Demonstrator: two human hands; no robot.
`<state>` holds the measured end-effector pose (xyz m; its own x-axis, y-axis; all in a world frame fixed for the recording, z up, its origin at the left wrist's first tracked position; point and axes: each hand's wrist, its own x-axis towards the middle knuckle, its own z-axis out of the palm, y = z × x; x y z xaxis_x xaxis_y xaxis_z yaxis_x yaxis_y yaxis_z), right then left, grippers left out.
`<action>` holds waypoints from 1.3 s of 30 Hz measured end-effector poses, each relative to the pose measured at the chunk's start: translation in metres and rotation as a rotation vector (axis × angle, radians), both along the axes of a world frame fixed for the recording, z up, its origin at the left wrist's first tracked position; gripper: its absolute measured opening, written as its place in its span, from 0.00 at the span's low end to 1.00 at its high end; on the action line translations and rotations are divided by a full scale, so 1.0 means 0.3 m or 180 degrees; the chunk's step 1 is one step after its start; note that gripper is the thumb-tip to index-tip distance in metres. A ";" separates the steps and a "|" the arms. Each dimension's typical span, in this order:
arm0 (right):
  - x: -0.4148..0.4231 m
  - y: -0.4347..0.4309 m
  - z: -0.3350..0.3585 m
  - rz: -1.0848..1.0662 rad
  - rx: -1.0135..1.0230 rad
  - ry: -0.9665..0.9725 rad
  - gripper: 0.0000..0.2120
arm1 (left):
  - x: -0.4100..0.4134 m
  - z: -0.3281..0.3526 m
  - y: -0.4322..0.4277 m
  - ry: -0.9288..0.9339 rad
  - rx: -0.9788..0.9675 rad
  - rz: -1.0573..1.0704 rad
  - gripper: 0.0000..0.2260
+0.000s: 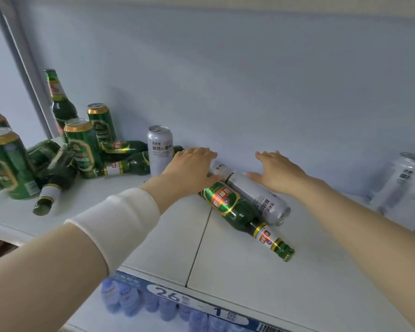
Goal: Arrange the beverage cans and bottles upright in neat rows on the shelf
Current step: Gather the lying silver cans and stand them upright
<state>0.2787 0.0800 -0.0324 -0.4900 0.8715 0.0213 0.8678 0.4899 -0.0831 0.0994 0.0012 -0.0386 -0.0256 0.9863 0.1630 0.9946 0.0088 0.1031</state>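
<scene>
Your left fingers (203, 152) lie straight and close together, palm down, reaching past the base of the green bottle (235, 208); they curl round nothing that I can see. Your right fingers (265, 156) are straight too, and spread, over the far end of the silver can (261, 197). Whether they touch it or hover I cannot tell. So the left hand (192, 168) and the right hand (277, 174) both hold nothing. They sit either side of the toppled pair, probably so you can take one thing in each.

The green bottle lies on its side on the shelf (237, 267), neck toward you, with the silver can alongside and touching it. A second silver can (222, 168) lies behind them, partly hidden by your left hand. All three need standing up.

Farther left an upright silver can (159, 149) stands near the back wall (273, 92), likely the start of a row. Beyond it green cans (82, 144) stand among more lying bottles (122, 165), and one tall bottle (58, 99) stands in the corner. To your right, more silver cans (407, 188) stand grouped. Round sides roll, so get a firm grip before you lift.
</scene>
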 end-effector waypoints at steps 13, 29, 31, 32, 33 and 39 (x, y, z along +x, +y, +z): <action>-0.348 -0.059 -0.127 0.0124 -0.0314 0.0437 0.27 | -0.391 -0.116 -0.111 -0.0275 -0.0222 0.0450 0.27; -0.388 -0.271 -0.270 -0.1032 0.0140 0.1139 0.31 | -0.491 -0.261 -0.093 -0.0451 -0.0162 -0.0921 0.27; -0.329 -0.268 -0.255 -0.1185 0.0176 0.1122 0.31 | -0.459 -0.265 -0.056 -0.0408 -0.0160 -0.0973 0.27; -0.298 -0.261 -0.247 -0.1264 0.0178 0.1106 0.31 | -0.443 -0.266 -0.036 -0.0384 -0.0165 -0.0980 0.27; -0.268 -0.254 -0.238 -0.1356 0.0161 0.1091 0.31 | -0.429 -0.266 -0.016 -0.0370 -0.0169 -0.0975 0.27; -0.177 -0.171 -0.206 -0.1435 0.0049 0.1064 0.34 | -0.388 -0.242 0.058 -0.0478 -0.0152 -0.0745 0.28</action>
